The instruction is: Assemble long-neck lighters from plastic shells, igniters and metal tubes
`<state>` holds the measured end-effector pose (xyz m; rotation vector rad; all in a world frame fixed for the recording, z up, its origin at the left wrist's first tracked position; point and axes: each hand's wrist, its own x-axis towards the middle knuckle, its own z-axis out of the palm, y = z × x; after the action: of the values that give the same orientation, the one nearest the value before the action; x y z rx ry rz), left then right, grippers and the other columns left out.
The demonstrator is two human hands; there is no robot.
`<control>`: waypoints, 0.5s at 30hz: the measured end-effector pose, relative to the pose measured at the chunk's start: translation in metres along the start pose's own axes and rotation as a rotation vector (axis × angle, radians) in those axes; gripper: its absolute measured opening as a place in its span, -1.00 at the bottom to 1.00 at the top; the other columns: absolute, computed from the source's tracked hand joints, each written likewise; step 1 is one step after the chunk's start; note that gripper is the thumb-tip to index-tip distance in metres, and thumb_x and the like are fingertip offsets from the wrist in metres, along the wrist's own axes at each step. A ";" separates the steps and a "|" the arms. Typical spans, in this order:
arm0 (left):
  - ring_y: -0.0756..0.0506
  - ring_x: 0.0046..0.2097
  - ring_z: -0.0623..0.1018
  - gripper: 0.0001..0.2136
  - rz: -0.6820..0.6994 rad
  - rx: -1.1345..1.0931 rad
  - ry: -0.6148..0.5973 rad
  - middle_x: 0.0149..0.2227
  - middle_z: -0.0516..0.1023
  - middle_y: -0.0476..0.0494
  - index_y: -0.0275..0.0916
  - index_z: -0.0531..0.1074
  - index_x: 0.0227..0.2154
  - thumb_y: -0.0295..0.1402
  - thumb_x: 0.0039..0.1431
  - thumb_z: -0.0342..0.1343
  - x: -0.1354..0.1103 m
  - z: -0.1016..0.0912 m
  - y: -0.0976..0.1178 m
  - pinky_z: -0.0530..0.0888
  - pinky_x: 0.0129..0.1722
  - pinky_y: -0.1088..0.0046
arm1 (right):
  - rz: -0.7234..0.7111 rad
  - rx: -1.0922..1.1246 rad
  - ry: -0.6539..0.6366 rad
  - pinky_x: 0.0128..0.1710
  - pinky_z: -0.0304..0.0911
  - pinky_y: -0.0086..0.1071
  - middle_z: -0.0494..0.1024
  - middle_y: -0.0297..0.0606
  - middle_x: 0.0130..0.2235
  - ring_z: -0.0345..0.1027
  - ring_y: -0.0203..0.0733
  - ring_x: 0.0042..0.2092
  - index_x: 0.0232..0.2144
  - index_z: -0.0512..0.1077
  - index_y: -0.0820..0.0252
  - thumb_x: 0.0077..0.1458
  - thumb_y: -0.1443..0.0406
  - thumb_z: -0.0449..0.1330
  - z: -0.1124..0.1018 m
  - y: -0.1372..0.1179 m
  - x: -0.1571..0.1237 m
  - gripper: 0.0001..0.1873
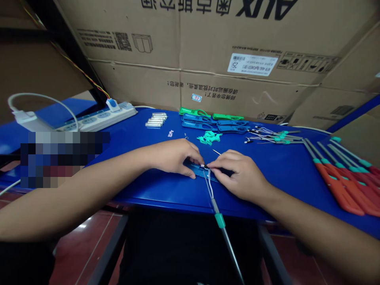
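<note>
My left hand (173, 156) rests on the blue table (142, 190), fingers closed and pressing down a blue plastic shell (198, 170). My right hand (237, 172) pinches thin white wires (208, 177) at a small black and white tip, right over that shell. The wires run to a metal probe with a teal collar (220, 220) that sticks out past the table's front edge.
Blue and green shells (212, 121) lie at the back, with small teal pieces (209, 137) and wired probes (274, 136) nearby. Red-handled finished tools (346, 180) lie at right. Metal cylinders (156, 119) and a power strip (97, 118) sit at left. Cardboard boxes (208, 47) stand behind.
</note>
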<state>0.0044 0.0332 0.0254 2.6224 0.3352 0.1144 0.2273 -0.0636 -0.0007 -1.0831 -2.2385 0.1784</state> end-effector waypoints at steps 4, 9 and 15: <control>-0.09 -0.19 0.59 -0.61 -0.065 0.002 0.084 -0.20 0.62 -0.16 -0.25 0.53 -0.06 -0.23 0.06 0.35 0.000 0.009 0.006 0.45 -0.20 0.46 | -0.022 -0.006 -0.019 -0.21 0.34 -0.25 0.62 -0.21 -0.31 0.41 -0.18 -0.27 -0.24 0.62 0.20 0.16 0.43 0.18 0.003 0.006 0.001 -0.79; -0.08 -0.19 0.61 -0.62 -0.104 0.013 0.116 -0.19 0.64 -0.13 -0.23 0.54 -0.08 -0.27 0.03 0.38 -0.002 0.012 0.010 0.46 -0.20 0.48 | -0.064 0.014 -0.030 -0.21 0.33 -0.27 0.62 -0.24 -0.31 0.40 -0.20 -0.28 -0.25 0.62 0.16 0.15 0.44 0.19 0.006 0.013 -0.001 -0.79; -0.09 -0.12 0.61 -0.66 -0.029 0.042 0.138 -0.14 0.65 -0.13 -0.20 0.57 -0.06 -0.28 0.08 0.35 -0.004 0.014 0.010 0.49 -0.11 0.42 | -0.063 0.029 -0.078 -0.20 0.34 -0.25 0.61 -0.25 -0.31 0.38 -0.18 -0.25 -0.23 0.63 0.10 0.17 0.43 0.18 0.005 0.015 -0.002 -0.76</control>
<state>0.0050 0.0176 0.0177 2.6559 0.4265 0.2823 0.2353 -0.0546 -0.0110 -1.0049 -2.3289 0.2301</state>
